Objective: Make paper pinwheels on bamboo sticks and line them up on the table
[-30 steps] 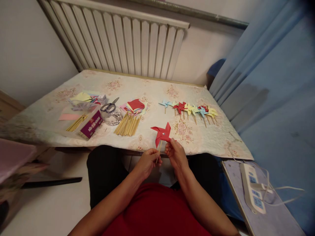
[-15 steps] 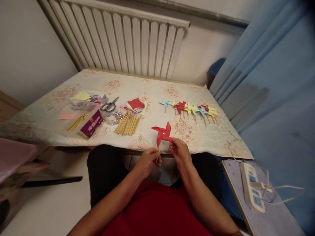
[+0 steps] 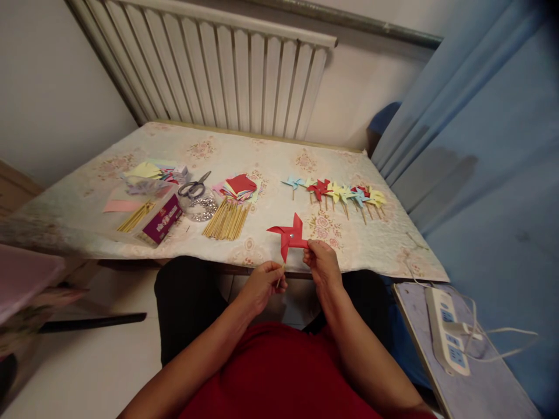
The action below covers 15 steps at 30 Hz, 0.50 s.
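Note:
A red paper pinwheel (image 3: 291,236) with a shiny pin at its centre is held above the table's front edge. My left hand (image 3: 264,284) is closed around its thin wooden stick (image 3: 279,281), just below the blades. The fingers of my right hand (image 3: 322,263) pinch the blade on the right side. Beyond it, a row of finished pinwheels in blue, red and yellow (image 3: 321,189) lies on the floral cloth. To the left are a bundle of sticks (image 3: 226,220) and a stack of coloured paper pieces (image 3: 241,187).
Scissors (image 3: 192,188) rest by a clear tub of small metal pins (image 3: 200,208). Left of them stands a purple-and-white box (image 3: 162,221) holding sticks, with more paper (image 3: 146,170) behind. A power strip (image 3: 448,331) with white cables lies at right, beside a blue curtain (image 3: 489,145).
My right hand has shifted slightly right and up with the blade, and the pinwheel's head has turned a little. My left hand stays nearly in place on the stick.

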Each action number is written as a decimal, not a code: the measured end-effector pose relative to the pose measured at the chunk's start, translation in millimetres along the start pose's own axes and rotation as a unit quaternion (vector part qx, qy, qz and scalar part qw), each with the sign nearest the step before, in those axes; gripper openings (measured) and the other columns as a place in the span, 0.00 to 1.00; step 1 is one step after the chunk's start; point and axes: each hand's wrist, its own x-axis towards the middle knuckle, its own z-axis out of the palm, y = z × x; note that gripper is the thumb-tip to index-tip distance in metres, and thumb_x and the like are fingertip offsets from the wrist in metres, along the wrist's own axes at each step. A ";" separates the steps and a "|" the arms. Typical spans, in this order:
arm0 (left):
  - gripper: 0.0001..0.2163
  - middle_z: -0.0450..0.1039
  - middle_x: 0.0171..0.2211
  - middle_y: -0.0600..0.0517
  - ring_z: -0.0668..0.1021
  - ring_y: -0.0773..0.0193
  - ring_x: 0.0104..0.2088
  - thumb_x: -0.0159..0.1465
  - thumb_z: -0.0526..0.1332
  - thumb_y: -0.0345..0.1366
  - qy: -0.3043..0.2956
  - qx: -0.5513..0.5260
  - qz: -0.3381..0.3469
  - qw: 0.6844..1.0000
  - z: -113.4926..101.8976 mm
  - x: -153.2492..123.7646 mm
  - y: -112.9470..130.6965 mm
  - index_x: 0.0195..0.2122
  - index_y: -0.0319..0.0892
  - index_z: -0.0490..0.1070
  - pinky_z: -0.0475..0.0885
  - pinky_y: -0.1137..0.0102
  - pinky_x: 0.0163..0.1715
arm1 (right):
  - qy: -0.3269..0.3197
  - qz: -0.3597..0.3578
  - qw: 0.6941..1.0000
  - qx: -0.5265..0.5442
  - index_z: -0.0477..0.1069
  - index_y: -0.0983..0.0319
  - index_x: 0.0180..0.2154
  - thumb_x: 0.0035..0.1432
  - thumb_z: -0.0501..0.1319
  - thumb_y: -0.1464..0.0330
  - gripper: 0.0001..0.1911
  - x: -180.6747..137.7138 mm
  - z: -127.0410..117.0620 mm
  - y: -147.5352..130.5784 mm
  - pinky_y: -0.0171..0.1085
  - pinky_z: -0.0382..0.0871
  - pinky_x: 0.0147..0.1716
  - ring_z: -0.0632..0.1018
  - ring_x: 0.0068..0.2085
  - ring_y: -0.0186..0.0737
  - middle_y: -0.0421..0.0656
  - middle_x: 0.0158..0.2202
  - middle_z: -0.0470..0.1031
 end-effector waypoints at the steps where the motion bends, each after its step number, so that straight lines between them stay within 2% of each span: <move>1: 0.15 0.68 0.22 0.56 0.72 0.70 0.21 0.49 0.70 0.41 -0.001 -0.001 0.000 1.000 -0.1 -0.1 0.0 0.27 0.39 0.66 0.66 0.73 0.24 | 0.003 -0.002 1.000 0.000 0.68 0.62 0.22 0.41 0.68 0.64 0.12 0.5 0.3 -0.1 0.28 0.59 0.17 0.65 0.18 0.26 0.36 0.17 0.68; 9: 0.15 0.68 0.21 0.56 0.72 0.70 0.21 0.49 0.70 0.41 -0.003 -0.004 0.000 1.000 0.1 0.1 0.6 0.27 0.39 0.65 0.66 0.73 0.24 | -0.005 -0.004 1.000 -0.002 0.67 0.62 0.23 0.40 0.70 0.62 0.14 1.3 -0.2 0.2 0.29 0.58 0.17 0.65 0.18 0.27 0.36 0.17 0.68; 15: 0.15 0.69 0.22 0.55 0.72 0.69 0.22 0.48 0.70 0.41 0.011 -0.006 0.005 1.000 -0.7 -0.2 2.5 0.26 0.39 0.66 0.67 0.72 0.25 | -0.003 -0.015 1.000 0.021 0.67 0.61 0.24 0.45 0.69 0.55 0.19 -0.9 -3.2 1.4 0.30 0.60 0.17 0.66 0.18 0.28 0.37 0.19 0.69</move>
